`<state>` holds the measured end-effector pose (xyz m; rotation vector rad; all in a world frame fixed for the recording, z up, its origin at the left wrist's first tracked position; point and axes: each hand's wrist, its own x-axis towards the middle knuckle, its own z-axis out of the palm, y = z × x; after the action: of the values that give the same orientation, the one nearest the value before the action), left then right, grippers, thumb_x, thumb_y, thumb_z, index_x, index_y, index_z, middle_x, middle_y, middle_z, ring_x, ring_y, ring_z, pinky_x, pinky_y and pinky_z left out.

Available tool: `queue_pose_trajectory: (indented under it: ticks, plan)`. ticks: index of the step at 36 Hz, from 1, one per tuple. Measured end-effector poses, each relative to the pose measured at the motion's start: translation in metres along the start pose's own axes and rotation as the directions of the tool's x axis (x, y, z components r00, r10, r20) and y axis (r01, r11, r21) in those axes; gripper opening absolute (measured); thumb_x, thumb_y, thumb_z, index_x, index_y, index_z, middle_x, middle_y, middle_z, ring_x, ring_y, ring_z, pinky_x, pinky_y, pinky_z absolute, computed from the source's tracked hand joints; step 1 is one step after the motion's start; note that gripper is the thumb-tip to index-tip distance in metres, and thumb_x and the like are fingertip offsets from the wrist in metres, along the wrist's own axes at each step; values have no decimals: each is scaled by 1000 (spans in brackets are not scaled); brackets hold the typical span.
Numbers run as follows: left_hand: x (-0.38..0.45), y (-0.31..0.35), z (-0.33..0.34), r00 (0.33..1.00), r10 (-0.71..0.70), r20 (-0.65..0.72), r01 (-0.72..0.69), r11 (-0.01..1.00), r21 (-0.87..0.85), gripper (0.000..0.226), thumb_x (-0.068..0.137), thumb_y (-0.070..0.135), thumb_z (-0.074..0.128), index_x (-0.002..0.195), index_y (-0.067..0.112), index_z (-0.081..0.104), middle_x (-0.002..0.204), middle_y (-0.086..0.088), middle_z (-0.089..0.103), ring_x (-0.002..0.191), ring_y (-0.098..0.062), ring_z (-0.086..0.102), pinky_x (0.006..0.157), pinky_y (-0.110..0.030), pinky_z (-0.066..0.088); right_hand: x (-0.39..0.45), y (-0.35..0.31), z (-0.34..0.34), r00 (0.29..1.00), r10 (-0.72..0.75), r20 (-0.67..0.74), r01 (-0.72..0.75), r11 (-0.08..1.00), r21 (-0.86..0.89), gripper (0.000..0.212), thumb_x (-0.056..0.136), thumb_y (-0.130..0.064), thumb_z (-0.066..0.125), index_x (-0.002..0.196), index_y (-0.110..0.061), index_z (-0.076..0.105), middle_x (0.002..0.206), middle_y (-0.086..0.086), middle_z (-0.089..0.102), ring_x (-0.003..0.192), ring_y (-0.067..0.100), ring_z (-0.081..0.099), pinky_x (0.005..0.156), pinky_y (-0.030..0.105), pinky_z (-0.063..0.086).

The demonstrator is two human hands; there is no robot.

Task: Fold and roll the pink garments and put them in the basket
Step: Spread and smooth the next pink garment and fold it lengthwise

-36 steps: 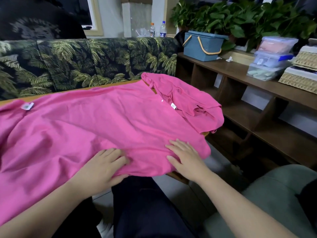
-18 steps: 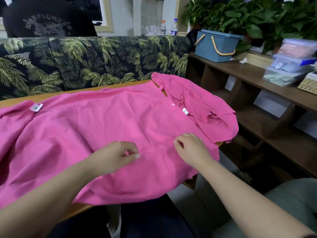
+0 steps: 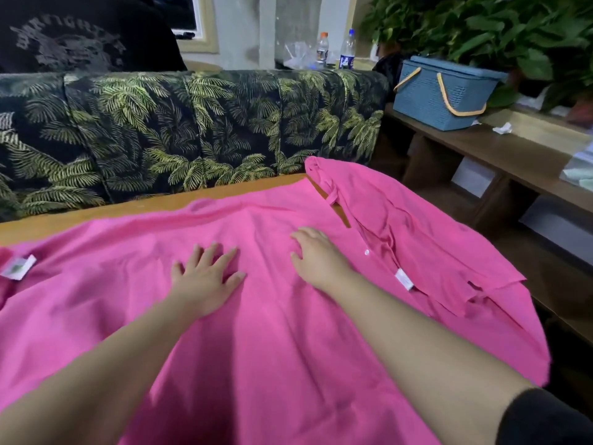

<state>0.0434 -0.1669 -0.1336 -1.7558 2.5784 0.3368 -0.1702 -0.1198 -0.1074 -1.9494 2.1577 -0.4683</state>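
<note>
A large pink garment (image 3: 128,300) lies spread across the wooden table (image 3: 96,213), its collar and a white label (image 3: 403,279) at the right. A second white tag (image 3: 17,267) shows at the left edge. My left hand (image 3: 205,277) rests flat on the cloth with fingers spread. My right hand (image 3: 316,258) lies palm down on the cloth just right of it, fingers relaxed. A blue basket (image 3: 439,91) with tan handles stands on the wooden shelf at the back right, its lid on.
A sofa with a palm-leaf print (image 3: 192,130) runs behind the table. A person in a dark shirt (image 3: 80,36) sits beyond it. Two bottles (image 3: 333,49) and green plants (image 3: 497,30) stand at the back. A low wooden shelf unit (image 3: 513,162) fills the right side.
Both hands have slid forward from the garment's near hem to its middle. They went from loosely curled to flat on the cloth.
</note>
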Motion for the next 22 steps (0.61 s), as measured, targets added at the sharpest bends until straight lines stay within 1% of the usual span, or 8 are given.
queue_pose_trajectory:
  ticks: [3,7,9,11,13,16,19,22]
  plan:
    - [27,-8,0,1000,-1,-14,1,1000,-5,62,94,65,23,150,43,12,161,7,5,148,-22,-1,116,-54,7,35,-1,10,1000,2,-13,-2,1000,-12,47,95,-21,48,141,-15,44,150,4,36,140,20,29,115,36,26]
    - [60,-18,-7,1000,-9,-28,9,1000,-1,61,95,64,24,151,42,13,161,6,4,148,-23,-2,116,-52,6,80,1,23,1000,28,-4,-28,999,21,48,97,-24,46,143,-15,42,152,5,34,141,20,28,116,33,24]
    - [74,-26,-10,999,-26,-35,26,1000,6,60,95,63,24,150,42,13,162,6,3,148,-23,-2,116,-52,5,98,4,28,998,60,12,-60,997,44,48,98,-28,44,144,-15,42,154,6,33,143,20,26,117,33,21]
    - [86,-36,-14,998,-42,-46,43,999,5,60,95,63,25,150,43,14,162,6,2,148,-22,-3,116,-54,4,112,10,31,994,105,15,-106,994,30,48,100,-35,39,146,-22,39,157,2,28,146,17,20,119,35,13]
    - [97,-48,-17,995,-77,-56,77,997,-6,60,94,64,25,150,44,15,162,5,2,148,-22,-4,116,-55,3,121,16,33,988,157,15,-156,987,-34,51,99,-45,35,148,-32,32,160,-5,19,147,14,11,119,37,5]
    - [110,-70,-20,986,-148,-75,148,989,-5,60,94,64,24,149,43,17,161,4,4,148,-23,-2,115,-56,5,129,20,34,976,216,8,-215,973,-86,57,96,-54,32,150,-37,24,161,-9,11,148,11,5,119,38,2]
    - [122,-91,-24,966,-226,-125,226,974,-12,61,94,63,25,149,37,20,161,3,9,148,-24,2,114,-57,9,130,18,37,971,236,-38,-238,966,-95,57,96,-54,32,150,-37,25,161,-9,13,148,11,6,119,37,2]
    - [135,-102,-29,949,-271,-159,272,962,-16,64,95,59,29,151,29,20,160,0,15,147,-25,7,113,-59,11,128,17,38,967,238,-92,-246,966,-84,57,95,-50,35,149,-31,29,160,-6,18,147,12,9,119,37,4]
